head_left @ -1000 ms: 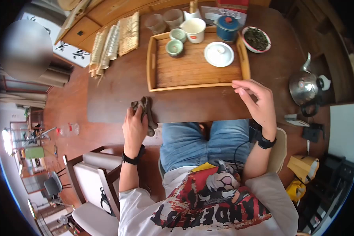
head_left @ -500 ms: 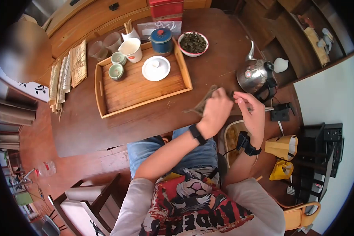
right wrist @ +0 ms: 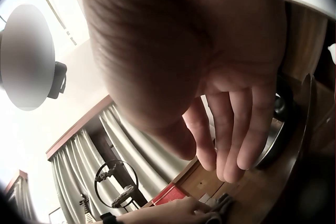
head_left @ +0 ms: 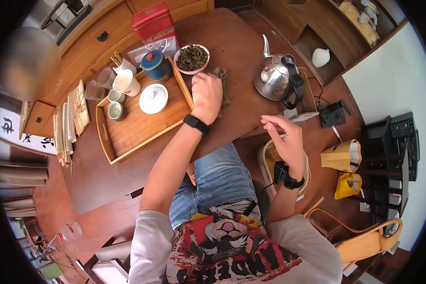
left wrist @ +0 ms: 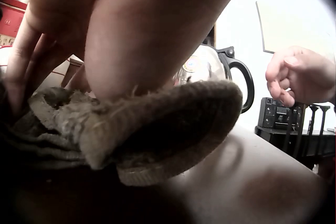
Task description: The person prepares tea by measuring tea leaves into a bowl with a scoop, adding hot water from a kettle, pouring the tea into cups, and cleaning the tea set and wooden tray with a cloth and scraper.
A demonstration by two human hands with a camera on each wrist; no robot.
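My left hand point(head_left: 207, 97) reaches across the table to the right side of the wooden tray point(head_left: 139, 132), below the bowl point(head_left: 187, 72) of dark tea leaves. Its fingers curl over a crumpled brown cloth point(head_left: 225, 90) that shows to the right of the hand. In the left wrist view the cloth point(left wrist: 100, 129) is bunched under the palm, with a loose fold standing out toward the kettle. My right hand point(head_left: 287, 144) hovers near the table's right front edge, holding nothing, its fingers loosely bent. From the right wrist, that palm point(right wrist: 226, 40) and its relaxed fingers show.
On the tray stand a white lid point(head_left: 153, 99), two small green cups point(head_left: 115, 110), a white pitcher point(head_left: 127, 83) and a blue jar point(head_left: 156, 67). A steel kettle point(head_left: 271, 80) stands at the right. Rolled bamboo mats point(head_left: 78, 109) lie left; a red box point(head_left: 152, 22) stands behind.
My left hand has carried the cloth from the left front across to the right, then forward beside the tray. The head view has turned right. My right hand has drawn back from the tray.
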